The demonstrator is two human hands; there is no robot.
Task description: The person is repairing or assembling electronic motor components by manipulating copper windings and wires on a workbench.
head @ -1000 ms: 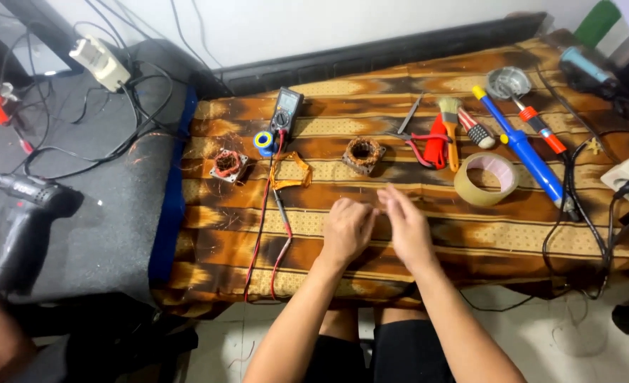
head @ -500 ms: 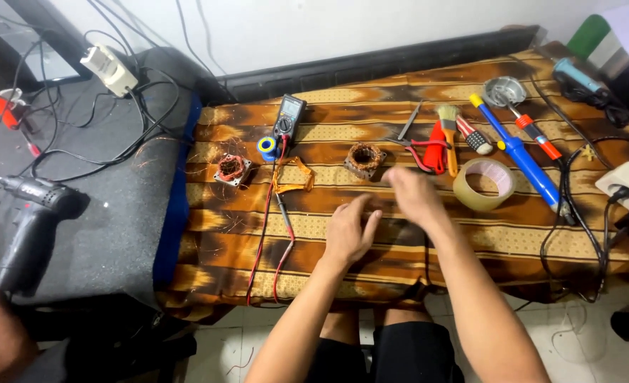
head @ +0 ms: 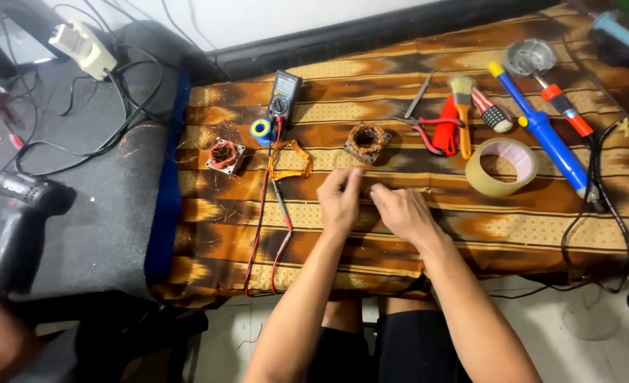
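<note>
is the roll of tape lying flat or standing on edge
Lying flat: the tape roll rests on its side on the patterned cloth, with its round hole facing up.

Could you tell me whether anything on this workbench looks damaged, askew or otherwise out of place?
Mostly orderly, but loose thin copper wire strands lie scattered on the patterned brown cloth around the small square copper-wound coil. The round copper-wound stator sits intact near both hands (left hand, right hand).

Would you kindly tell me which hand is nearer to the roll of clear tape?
The right hand is nearer: the roll of clear tape lies just beyond it to its right. The left hand sits farther off, on the right hand's other side.
</note>
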